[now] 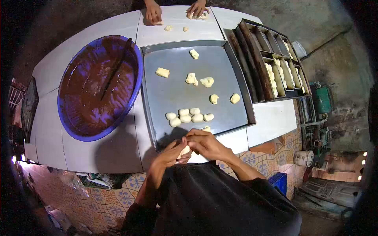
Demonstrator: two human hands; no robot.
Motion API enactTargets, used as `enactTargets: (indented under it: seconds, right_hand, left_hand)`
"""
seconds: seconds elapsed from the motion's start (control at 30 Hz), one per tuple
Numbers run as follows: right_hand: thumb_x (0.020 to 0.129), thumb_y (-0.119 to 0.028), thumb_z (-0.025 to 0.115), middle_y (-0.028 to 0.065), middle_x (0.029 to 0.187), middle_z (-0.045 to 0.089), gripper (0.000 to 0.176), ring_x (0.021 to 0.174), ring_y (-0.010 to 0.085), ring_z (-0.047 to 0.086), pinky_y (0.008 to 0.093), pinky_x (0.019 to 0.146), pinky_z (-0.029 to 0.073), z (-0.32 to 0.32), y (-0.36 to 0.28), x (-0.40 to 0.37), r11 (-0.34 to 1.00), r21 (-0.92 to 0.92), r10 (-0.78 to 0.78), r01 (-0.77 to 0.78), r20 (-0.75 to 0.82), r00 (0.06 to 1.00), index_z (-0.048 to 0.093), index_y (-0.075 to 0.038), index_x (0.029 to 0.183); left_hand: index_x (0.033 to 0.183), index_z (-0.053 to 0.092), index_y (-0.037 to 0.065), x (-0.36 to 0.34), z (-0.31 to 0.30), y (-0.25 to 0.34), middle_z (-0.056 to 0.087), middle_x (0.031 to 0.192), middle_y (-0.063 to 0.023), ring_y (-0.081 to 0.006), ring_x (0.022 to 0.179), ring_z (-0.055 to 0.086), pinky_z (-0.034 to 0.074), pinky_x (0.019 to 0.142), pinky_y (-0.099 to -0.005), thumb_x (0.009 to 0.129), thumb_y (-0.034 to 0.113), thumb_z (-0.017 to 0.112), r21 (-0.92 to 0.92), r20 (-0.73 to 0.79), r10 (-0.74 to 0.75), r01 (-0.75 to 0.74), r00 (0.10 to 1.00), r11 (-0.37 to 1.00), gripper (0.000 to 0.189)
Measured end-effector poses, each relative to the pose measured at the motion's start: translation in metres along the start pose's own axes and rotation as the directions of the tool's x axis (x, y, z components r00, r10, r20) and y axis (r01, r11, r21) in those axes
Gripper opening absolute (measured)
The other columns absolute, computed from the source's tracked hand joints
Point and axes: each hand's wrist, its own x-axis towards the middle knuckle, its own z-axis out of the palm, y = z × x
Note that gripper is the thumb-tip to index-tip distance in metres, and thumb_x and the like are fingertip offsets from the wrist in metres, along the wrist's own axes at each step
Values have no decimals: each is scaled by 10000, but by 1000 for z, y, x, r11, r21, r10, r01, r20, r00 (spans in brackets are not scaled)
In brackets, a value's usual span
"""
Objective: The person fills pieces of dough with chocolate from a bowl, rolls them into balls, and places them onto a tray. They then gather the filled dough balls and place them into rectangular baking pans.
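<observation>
Two hands meet at the near rim of the tray [173, 94]. The left hand [170, 152] and right hand [204, 143] are closed together on a pale, soft dough piece [184, 152], pinched between the fingers just above the table [98, 153] edge.

Tray: grey sheet metal, square, with a raised rim and a dull surface. On it, several smooth rounded balls [197, 118] cluster near the hands, and irregular torn lumps [207, 82] lie scattered farther back.

Left, just beside the tray: a round blue basin [139, 74] of glossy brown paste, with a dark stick [116, 69] lying in it.

Right: dark rectangular tins [260, 67], several holding rows of pale dough.

Far side: a co-worker's hands [152, 13] press on dough on the white tabletop.
</observation>
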Motion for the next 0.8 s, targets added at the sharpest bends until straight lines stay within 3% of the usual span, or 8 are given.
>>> enactTargets:
  seconds: [0.23,0.37,0.43,0.5,0.57,0.6,0.67,0.8]
  right_hand:
    - [842,-59,655,105,824,603,102,761,263,599,350,662,488,-1,7,-4,999,0,43,-43,-55,998,663,13,915]
    - [903,-106,620,82,818,662,135,765,150,599,296,678,473,-29,47,-12,947,257,249,-194,-201,947,664,22,900]
    - [923,-169,611,90,820,662,212,774,131,597,299,731,480,-69,72,-9,956,137,294,-260,-432,853,662,37,926]
    - [923,-202,607,133,930,645,258,802,153,602,291,759,481,-95,86,9,919,100,367,-382,-574,732,654,46,976]
    - [910,-192,613,189,1077,595,271,826,225,609,321,766,489,-93,144,21,814,-521,-71,-257,-529,846,640,55,1020]
    - [882,-158,627,237,1188,530,269,870,310,604,369,789,492,-85,141,26,741,-614,-28,-271,-431,902,631,68,1027]
    - [878,-146,640,192,1027,609,235,861,291,611,369,799,484,-78,134,35,910,-303,112,-283,-479,871,650,74,961]
    - [972,-301,535,163,1004,654,386,942,233,615,337,827,471,-99,158,35,939,174,342,-296,-396,852,613,42,1132]
  left_hand:
    - [782,475,71,5,7,3,359,582,14,-93,454,360,284,443,-260,946,569,419,-34,-15,-103,103,995,994,527]
    - [684,438,110,6,-7,17,387,558,-5,-110,447,332,296,457,-272,982,375,497,-550,-284,245,-367,927,750,404]
    - [729,490,50,-12,-27,35,453,612,-68,-181,494,408,434,574,-369,1003,519,275,-240,-464,486,-634,740,735,584]
    - [760,511,11,-15,-13,46,555,728,-147,-277,677,587,507,699,-455,997,554,154,88,-639,509,-602,577,793,692]
    - [888,572,-38,-21,-20,42,628,902,-219,-361,927,637,520,805,-488,1030,397,266,82,-434,593,-625,679,776,551]
    - [1012,563,-47,-18,-11,42,632,958,-236,-367,951,640,524,790,-472,1019,284,323,118,-437,610,-630,661,767,409]
    - [1309,440,-55,-21,2,49,628,1074,-272,-354,915,657,532,739,-410,947,42,463,89,-440,605,-638,663,765,376]
    - [1282,488,-3,-27,-26,23,639,887,-155,-248,811,651,503,597,-319,827,24,565,-71,-459,626,-729,630,681,462]
